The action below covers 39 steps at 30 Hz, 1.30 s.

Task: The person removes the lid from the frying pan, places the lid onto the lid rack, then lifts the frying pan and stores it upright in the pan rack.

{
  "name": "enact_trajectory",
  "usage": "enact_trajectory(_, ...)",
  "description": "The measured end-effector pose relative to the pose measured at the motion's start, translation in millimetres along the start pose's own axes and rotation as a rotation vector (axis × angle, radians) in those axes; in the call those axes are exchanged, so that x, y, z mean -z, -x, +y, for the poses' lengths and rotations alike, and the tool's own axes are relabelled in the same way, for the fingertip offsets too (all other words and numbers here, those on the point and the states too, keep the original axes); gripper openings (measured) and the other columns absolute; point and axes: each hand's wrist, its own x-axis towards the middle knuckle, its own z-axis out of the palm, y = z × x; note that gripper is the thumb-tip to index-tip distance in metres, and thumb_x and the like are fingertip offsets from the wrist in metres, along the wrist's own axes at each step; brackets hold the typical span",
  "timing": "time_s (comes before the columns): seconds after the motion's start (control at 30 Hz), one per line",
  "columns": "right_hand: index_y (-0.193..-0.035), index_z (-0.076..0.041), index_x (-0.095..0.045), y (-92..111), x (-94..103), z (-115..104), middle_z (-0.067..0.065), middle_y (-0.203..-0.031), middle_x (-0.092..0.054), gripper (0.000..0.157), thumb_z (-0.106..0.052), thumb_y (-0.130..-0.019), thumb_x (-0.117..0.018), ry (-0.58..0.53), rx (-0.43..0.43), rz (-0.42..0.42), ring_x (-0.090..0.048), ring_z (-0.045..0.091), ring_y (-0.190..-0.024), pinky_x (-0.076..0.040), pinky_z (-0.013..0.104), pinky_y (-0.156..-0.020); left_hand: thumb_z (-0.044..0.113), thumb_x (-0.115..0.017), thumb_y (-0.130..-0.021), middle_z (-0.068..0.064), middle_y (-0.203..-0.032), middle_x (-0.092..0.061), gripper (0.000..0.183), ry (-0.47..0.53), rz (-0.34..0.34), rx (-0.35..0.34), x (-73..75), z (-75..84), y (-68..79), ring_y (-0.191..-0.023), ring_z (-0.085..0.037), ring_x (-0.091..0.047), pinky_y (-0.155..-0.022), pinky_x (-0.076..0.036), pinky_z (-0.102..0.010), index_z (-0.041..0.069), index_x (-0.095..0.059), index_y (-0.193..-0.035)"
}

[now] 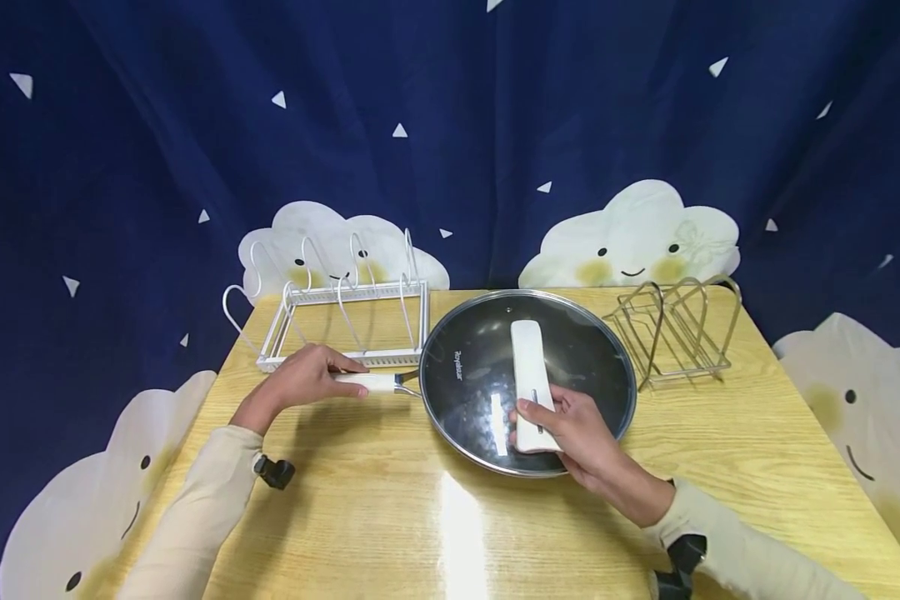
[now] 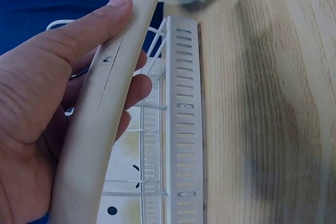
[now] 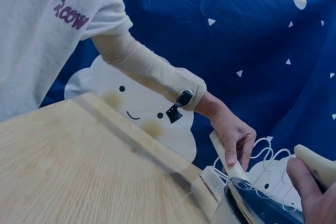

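A frying pan [image 3: 224, 211] has a round dark glass lid [image 1: 468, 417] over it, hiding its inside in the head view. My left hand [image 1: 307, 377] grips the pan's cream handle [image 1: 371, 383], which points left. In the left wrist view, that thumb [image 2: 107, 17] lies along the handle and the fingers curl beneath it. My right hand [image 1: 585, 433] holds the near end of the long white lid handle [image 1: 527, 358], thumb on top. Whether the pan touches the tabletop, I cannot tell.
Behind my left hand stands a white wire rack [image 1: 390, 360] with upright loops. At the right, close to the lid's edge, is a metal wire rack [image 1: 690, 375]. Both are on a wooden table [image 1: 390, 517]. A dark blue curtain [image 1: 450, 100] hangs behind its far edge.
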Motion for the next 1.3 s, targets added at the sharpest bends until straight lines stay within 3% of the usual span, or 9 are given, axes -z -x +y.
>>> enact_trajectory(0.4, -0.130, 0.015, -0.046, 4, 4.9, -5, 0.008, -0.091, -0.073, 0.043, -0.009, -0.100, -0.064, 0.015, 0.021, -0.036, -0.074, 0.022, -0.072, -0.062, 0.038, -0.070, 0.039, -0.086, -0.081, 0.005, -0.091, -0.076, 0.038, -0.003, -0.026, -0.005, 4.2, 4.5, -0.8, -0.066, -0.009, -0.051, -0.059, -0.042, -0.028, 0.014, -0.081, -0.109)
enact_trajectory(0.57, -0.129, 0.016, -0.046, 6, 6.0, -10, 0.008, -0.090, -0.073, 0.041, -0.007, -0.100, -0.063, 0.033, 0.034, -0.039, -0.073, 0.023, -0.071, -0.062, 0.038, -0.069, 0.038, -0.085, -0.084, -0.002, -0.107, -0.077, 0.042, 0.002, -0.032, -0.011, 5.8, 8.1, -0.7, -0.087, -0.013, -0.068, -0.080, -0.056, -0.036, 0.011, -0.078, -0.116)
enact_trajectory(0.73, -0.131, 0.016, -0.044, 12, 6.6, -20, 0.012, -0.092, -0.074, 0.042, -0.005, -0.100, -0.063, 0.064, 0.038, -0.046, -0.074, 0.023, -0.071, -0.062, 0.038, -0.070, 0.041, -0.077, -0.091, -0.008, -0.118, -0.074, 0.048, 0.050, -0.022, 0.001, 4.8, 12.4, -0.4, -0.109, -0.023, -0.071, -0.096, -0.055, -0.044, 0.006, -0.073, -0.124)
enact_trajectory(1.03, -0.129, 0.016, -0.046, 19, 9.2, -50, 0.013, -0.088, -0.074, 0.042, -0.007, -0.099, -0.065, 0.166, 0.052, -0.029, -0.073, 0.023, -0.066, -0.062, 0.036, -0.063, 0.034, -0.069, -0.099, -0.010, -0.121, -0.073, 0.041, 0.076, 0.057, -0.052, 5.4, 25.9, -4.2, -0.111, -0.025, -0.069, -0.094, -0.056, -0.044, 0.004, -0.069, -0.128)
enact_trajectory(1.3, -0.132, 0.017, -0.044, 28, 19.5, -80, 0.012, -0.090, -0.073, 0.046, -0.009, -0.100, -0.064, 0.281, 0.083, 0.003, -0.074, 0.024, -0.070, -0.062, 0.037, -0.066, 0.025, -0.069, -0.099, -0.014, -0.124, -0.071, 0.035, 0.120, 0.133, -0.093, -2.2, 40.3, -10.7, -0.110, -0.028, -0.070, -0.091, -0.058, -0.041, 0.003, -0.068, -0.126)
